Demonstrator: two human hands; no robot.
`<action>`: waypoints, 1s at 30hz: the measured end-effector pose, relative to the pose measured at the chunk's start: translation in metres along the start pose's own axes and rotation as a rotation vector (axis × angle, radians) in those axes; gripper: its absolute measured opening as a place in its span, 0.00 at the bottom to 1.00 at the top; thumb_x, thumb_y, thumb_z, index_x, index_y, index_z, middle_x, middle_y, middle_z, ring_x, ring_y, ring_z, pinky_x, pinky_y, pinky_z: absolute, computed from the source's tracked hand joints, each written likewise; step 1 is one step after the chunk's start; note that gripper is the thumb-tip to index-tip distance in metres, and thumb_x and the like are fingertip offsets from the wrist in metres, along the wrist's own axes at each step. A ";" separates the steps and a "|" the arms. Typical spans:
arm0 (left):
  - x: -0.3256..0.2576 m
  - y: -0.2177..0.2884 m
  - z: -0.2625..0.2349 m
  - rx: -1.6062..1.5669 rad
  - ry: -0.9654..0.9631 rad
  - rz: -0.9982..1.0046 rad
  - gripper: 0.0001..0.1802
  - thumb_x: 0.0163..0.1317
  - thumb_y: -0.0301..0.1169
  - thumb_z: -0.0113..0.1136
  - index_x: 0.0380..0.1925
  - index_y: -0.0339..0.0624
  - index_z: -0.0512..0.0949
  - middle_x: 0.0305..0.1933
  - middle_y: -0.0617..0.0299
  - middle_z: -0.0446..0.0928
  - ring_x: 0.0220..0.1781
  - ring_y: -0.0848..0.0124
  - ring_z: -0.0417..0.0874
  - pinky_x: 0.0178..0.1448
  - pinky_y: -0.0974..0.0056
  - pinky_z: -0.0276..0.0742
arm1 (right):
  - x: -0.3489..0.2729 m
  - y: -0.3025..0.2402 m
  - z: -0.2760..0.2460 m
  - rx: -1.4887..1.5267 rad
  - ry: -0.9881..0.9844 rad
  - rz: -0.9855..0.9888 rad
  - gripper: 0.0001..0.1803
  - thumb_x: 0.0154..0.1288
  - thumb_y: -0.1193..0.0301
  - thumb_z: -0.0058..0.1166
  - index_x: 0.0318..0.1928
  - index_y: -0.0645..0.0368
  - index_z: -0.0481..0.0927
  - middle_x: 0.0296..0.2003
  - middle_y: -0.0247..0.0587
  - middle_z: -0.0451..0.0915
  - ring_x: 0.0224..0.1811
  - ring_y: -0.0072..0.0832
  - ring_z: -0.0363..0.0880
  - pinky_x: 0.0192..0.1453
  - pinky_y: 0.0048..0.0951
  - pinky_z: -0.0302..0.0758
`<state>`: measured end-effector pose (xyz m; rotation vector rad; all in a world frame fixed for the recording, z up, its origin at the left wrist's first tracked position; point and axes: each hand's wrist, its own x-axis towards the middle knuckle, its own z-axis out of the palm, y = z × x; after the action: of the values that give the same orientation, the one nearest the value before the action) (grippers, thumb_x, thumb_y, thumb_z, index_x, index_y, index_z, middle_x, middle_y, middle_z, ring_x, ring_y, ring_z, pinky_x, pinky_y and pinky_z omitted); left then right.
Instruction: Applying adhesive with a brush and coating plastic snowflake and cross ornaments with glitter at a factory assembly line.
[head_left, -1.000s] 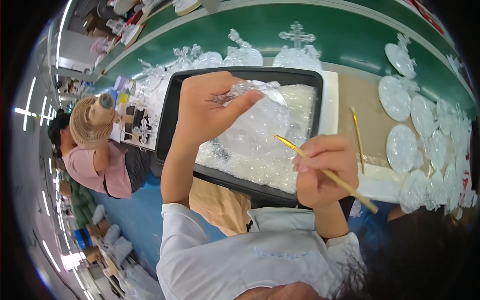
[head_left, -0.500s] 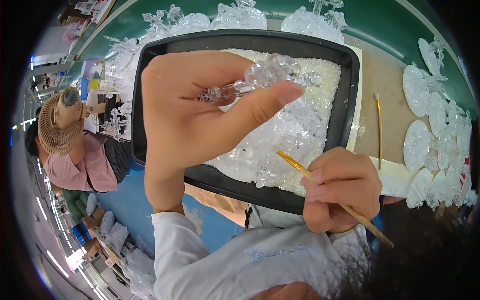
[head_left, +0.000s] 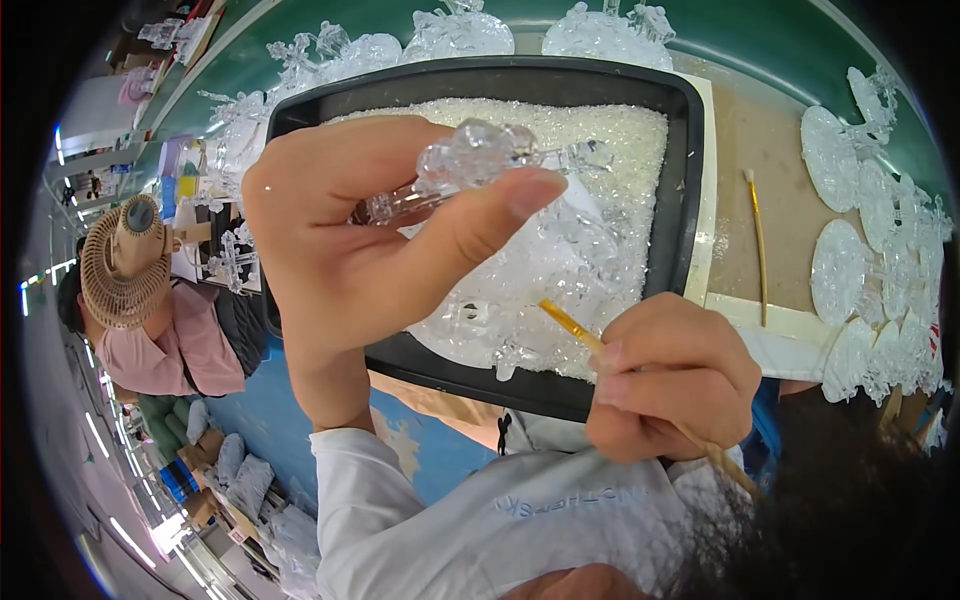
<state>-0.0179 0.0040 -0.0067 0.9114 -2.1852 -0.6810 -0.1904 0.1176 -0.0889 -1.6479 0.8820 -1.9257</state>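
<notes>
My left hand [head_left: 330,240] is raised over a black tray [head_left: 688,190], its thumb and fingers closed round a clear, lumpy ornament piece [head_left: 475,155]. Part of that piece is hidden behind the fingers. In my right hand [head_left: 680,385] is a thin paintbrush [head_left: 570,325] with a yellow ferrule, gripped between thumb and fingers. The brush tip points up and left over the tray, below the ornament piece and apart from it. Pale, glittering granules [head_left: 620,125] fill the tray, and more clear pieces [head_left: 580,240] lie on them.
Another paintbrush [head_left: 760,250] lies on the brown board right of the tray. Clear ornaments with round bases stand at the right [head_left: 838,270] and along the far side [head_left: 460,38]. At the left are a beige fan [head_left: 125,260] and a person in a pink top [head_left: 165,350].
My left hand has shifted left with the ornament piece, which has turned slightly. My right hand and the paintbrush have moved a little left. The whole view has shifted slightly too.
</notes>
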 end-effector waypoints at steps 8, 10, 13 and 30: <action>-0.001 -0.001 -0.002 0.037 0.005 0.058 0.13 0.47 0.29 0.76 0.27 0.31 0.84 0.27 0.58 0.83 0.24 0.78 0.78 0.29 0.75 0.70 | 0.004 0.001 0.001 -0.077 -0.012 -0.063 0.11 0.43 0.82 0.65 0.31 0.65 0.80 0.27 0.47 0.79 0.23 0.37 0.80 0.25 0.31 0.78; 0.002 0.001 0.000 -0.013 0.006 0.057 0.13 0.47 0.30 0.76 0.27 0.31 0.84 0.26 0.58 0.82 0.23 0.77 0.77 0.29 0.74 0.69 | 0.004 0.001 0.000 -0.078 0.028 -0.071 0.11 0.42 0.82 0.64 0.31 0.64 0.80 0.26 0.46 0.79 0.23 0.37 0.80 0.25 0.31 0.78; 0.000 0.000 0.002 -0.067 0.016 0.050 0.13 0.47 0.30 0.75 0.27 0.30 0.84 0.23 0.59 0.80 0.22 0.77 0.75 0.27 0.74 0.66 | 0.002 0.003 0.004 -0.107 -0.001 -0.043 0.11 0.42 0.83 0.64 0.31 0.64 0.80 0.27 0.46 0.79 0.23 0.37 0.80 0.25 0.31 0.79; 0.002 0.002 0.003 -0.045 0.046 0.152 0.10 0.46 0.27 0.72 0.25 0.31 0.84 0.17 0.60 0.76 0.16 0.77 0.68 0.22 0.73 0.56 | -0.008 0.001 -0.011 -0.115 0.047 -0.240 0.09 0.56 0.75 0.64 0.32 0.61 0.76 0.30 0.44 0.77 0.20 0.32 0.75 0.20 0.28 0.73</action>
<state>-0.0216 0.0041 -0.0066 0.7229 -2.1637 -0.6269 -0.1997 0.1248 -0.0960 -1.8558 0.8606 -2.1153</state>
